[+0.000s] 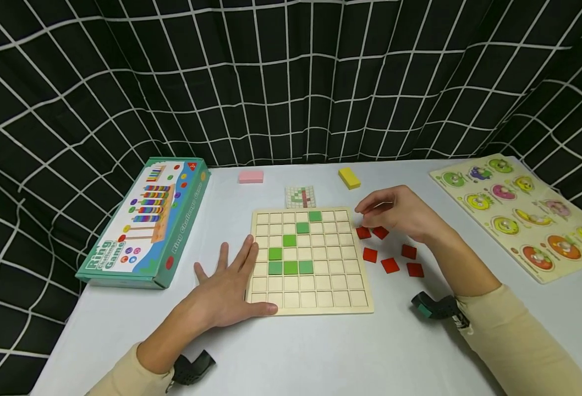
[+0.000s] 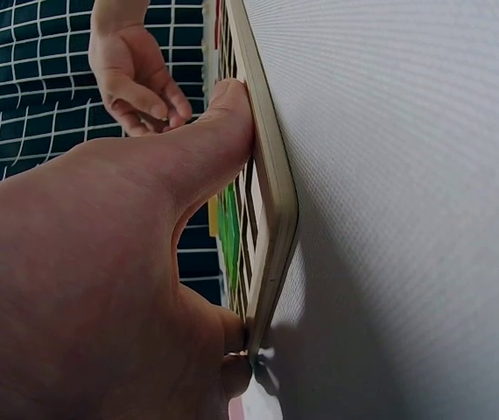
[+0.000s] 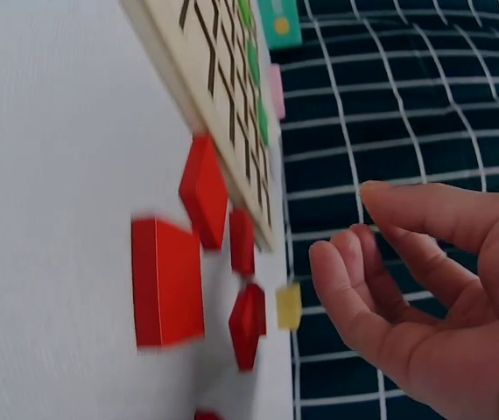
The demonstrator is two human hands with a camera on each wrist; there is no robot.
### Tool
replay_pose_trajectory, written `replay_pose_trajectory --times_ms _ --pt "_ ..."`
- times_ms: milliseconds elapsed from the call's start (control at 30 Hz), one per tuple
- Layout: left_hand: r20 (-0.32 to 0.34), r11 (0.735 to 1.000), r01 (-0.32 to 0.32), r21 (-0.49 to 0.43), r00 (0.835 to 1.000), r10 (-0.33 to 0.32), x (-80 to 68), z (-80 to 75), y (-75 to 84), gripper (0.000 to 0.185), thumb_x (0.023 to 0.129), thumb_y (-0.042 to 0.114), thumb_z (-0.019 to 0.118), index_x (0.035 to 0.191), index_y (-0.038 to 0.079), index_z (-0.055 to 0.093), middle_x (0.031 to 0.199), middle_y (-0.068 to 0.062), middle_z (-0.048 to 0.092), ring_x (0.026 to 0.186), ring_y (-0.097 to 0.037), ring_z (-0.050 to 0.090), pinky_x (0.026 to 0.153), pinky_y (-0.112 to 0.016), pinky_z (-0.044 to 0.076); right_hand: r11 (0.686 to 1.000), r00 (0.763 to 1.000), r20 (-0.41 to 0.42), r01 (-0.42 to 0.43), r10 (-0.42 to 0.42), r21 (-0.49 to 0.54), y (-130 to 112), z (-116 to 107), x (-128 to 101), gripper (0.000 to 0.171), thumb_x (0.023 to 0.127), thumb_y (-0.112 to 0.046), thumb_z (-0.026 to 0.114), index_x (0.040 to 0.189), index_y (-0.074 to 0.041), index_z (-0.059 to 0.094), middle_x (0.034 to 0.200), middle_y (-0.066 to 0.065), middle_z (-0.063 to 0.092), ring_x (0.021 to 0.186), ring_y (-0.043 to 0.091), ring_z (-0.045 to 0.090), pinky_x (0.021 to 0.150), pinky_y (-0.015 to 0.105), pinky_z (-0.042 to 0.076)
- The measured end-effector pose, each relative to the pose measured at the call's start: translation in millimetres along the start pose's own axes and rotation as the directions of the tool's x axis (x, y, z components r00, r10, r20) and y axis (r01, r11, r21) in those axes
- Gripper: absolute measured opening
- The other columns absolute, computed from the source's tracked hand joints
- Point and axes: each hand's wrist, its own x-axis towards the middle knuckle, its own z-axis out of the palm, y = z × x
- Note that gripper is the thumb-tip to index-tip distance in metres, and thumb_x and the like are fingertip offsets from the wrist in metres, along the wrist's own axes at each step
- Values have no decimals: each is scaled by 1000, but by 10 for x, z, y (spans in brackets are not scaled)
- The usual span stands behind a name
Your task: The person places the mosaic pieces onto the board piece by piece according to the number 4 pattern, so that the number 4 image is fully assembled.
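Observation:
A square wooden grid board [image 1: 339, 283] lies on the white table with several green square tiles [image 1: 290, 268] in its cells. My left hand [image 1: 224, 291] is spread at the board's left side. Its thumb rests on the near edge by the corner, and its other fingertips touch the left edge. Just off the board's upper right side, my right hand [image 1: 400, 212] hovers above loose red square tiles [image 1: 390, 265]. Its fingers are loosely bent, and in the right wrist view a gap shows between thumb [image 3: 442, 206] and fingers, with nothing in it.
Behind the board lies a small pattern card [image 1: 295, 199], with a pink block [image 1: 251, 176] and a yellow block [image 1: 349, 178] farther back. A boxed ring game [image 1: 144, 225] is at the left. A fruit picture board [image 1: 511, 201] lies at the right. Gridded black cloth hangs behind.

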Motion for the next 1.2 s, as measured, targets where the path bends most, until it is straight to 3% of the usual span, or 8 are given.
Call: replay_pose_trajectory --times_ms 533,1000,1200 --pt "-4 1000 -2 9 1000 2 -2 5 -15 125 81 79 69 169 14 8 177 3 -6 159 -51 -3 100 -94 6 998 1000 -21 -3 2 -70 271 -146 134 31 89 -4 77 120 0 75 120 19 72 98 26 61 77 28 54" --pt "-7 1000 -13 -7 1000 13 3 15 -15 126 81 78 71 169 15 7 177 2 -6 159 -51 -5 99 -95 4 986 998 -32 -63 59 -156 334 -77 199 29 89 -10 77 118 -7 78 98 10 67 93 27 56 76 32 47" --pt "-3 1000 -10 -2 1000 10 13 13 -13 126 81 78 70 169 15 6 177 2 -7 159 -51 -5 99 -95 4 986 998 -21 -69 66 -150 339 -67 220 31 90 -10 76 120 -5 77 100 11 68 92 26 55 75 32 47"
